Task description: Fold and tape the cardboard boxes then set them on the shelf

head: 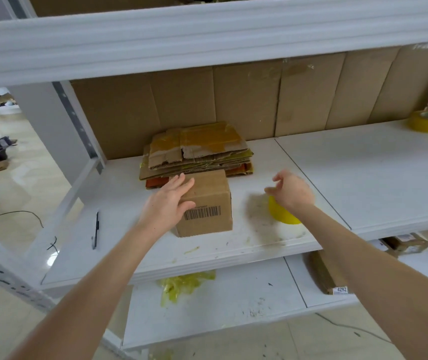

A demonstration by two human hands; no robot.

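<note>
Judging by the box (207, 201), closed up near the shelf's (119, 193) front edge, one is nearly done; no tape shows on it. Left grip (167, 203) rests flat-fingered against it. Right grip (292, 189), loosely curled and empty, hovers over a tape roll (284, 216). The flat stack (197, 152) behind remains unfolded.

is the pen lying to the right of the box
No, the pen lies on the shelf to the left of the cardboard box.

"4292" on lower box label (341, 289)
</note>
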